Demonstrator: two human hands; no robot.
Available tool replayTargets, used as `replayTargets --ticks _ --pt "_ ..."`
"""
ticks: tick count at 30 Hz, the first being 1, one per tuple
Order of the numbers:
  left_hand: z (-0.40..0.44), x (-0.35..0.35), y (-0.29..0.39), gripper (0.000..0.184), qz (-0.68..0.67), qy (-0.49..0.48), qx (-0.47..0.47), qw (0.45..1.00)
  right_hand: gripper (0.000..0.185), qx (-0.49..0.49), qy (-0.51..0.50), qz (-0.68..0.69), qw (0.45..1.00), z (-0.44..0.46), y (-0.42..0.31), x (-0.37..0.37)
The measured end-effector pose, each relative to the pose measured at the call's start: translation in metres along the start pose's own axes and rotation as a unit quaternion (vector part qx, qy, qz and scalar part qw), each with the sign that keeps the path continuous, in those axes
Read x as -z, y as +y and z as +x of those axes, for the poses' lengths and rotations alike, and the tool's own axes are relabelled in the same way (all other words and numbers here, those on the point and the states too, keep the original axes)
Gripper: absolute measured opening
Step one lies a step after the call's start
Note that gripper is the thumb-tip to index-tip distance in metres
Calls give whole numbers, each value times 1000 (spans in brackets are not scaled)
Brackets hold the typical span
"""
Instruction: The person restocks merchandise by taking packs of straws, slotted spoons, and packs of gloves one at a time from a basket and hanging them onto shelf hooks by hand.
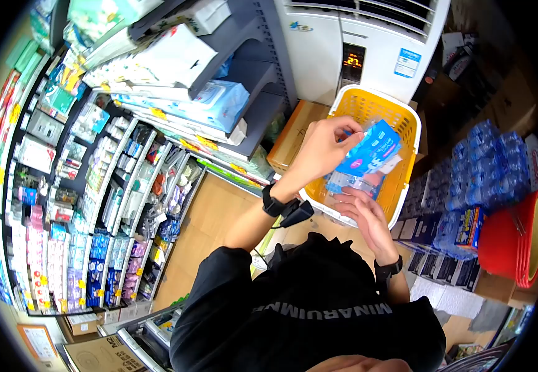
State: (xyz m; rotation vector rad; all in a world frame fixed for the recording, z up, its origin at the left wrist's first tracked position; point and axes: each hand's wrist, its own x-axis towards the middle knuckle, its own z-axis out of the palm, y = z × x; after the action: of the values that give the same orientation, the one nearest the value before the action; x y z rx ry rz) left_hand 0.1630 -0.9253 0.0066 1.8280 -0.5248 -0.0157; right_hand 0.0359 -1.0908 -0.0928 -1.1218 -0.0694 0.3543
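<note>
My left hand (328, 149) pinches the upper left edge of a blue packet (377, 147) with white and pink print, between thumb and fingers. The packet is tilted over a yellow plastic basket (408, 127) with a white rim. Beneath it in the basket lie clear-wrapped packages (352, 183), partly hidden by the packet and my hands. My right hand (368, 217) is open over the near side of the basket, fingers loosely extended beside the clear wrapping. Whether its fingertips touch the wrapping I cannot tell.
Shelves of packaged goods (104, 186) curve along the left. A white air-conditioner unit (380, 56) and a cardboard box (300, 133) stand behind the basket. Bottled water packs (485, 167) and stacked red buckets (510, 242) are at right.
</note>
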Motion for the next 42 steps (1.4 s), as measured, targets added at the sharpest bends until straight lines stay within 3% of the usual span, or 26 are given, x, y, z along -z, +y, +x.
replayTargets --ticks 3,5,7,9,15,19,22,25,27,29,38,42 --pt "-30 16 -1 15 -97 67 19 993 47 -23 -39 110 993 19 5 -12" --pt "-54 25 -2 17 -104 96 9 990 53 18 -18 280 960 27 11 -23" --pt "-82 32 5 16 -143 153 53 976 50 38 -38 321 945 36 20 -24" --pt "-106 38 -2 15 -159 179 55 969 44 116 36 280 952 41 17 -37" --pt "-177 38 -46 16 -256 246 43 934 37 162 87 197 963 43 22 -62" --pt "-227 51 -60 25 -231 251 2 940 46 200 15 85 976 41 26 -73" --pt "-258 64 -50 48 -292 304 -21 907 50 126 -45 69 989 43 22 -92" --pt "-286 78 -58 53 -284 363 -57 885 50 60 -122 18 991 51 22 -110" --pt "-302 86 -55 51 -248 403 -46 880 47 36 -151 12 988 59 25 -131" --pt "-316 96 -43 44 -223 451 23 864 43 8 -215 -63 975 69 31 -148" --pt "-391 126 -26 28 -184 616 57 764 35 -75 -381 -130 912 95 65 -258" --pt "-426 148 -25 25 -164 657 56 734 37 -66 -413 -120 900 101 88 -316"
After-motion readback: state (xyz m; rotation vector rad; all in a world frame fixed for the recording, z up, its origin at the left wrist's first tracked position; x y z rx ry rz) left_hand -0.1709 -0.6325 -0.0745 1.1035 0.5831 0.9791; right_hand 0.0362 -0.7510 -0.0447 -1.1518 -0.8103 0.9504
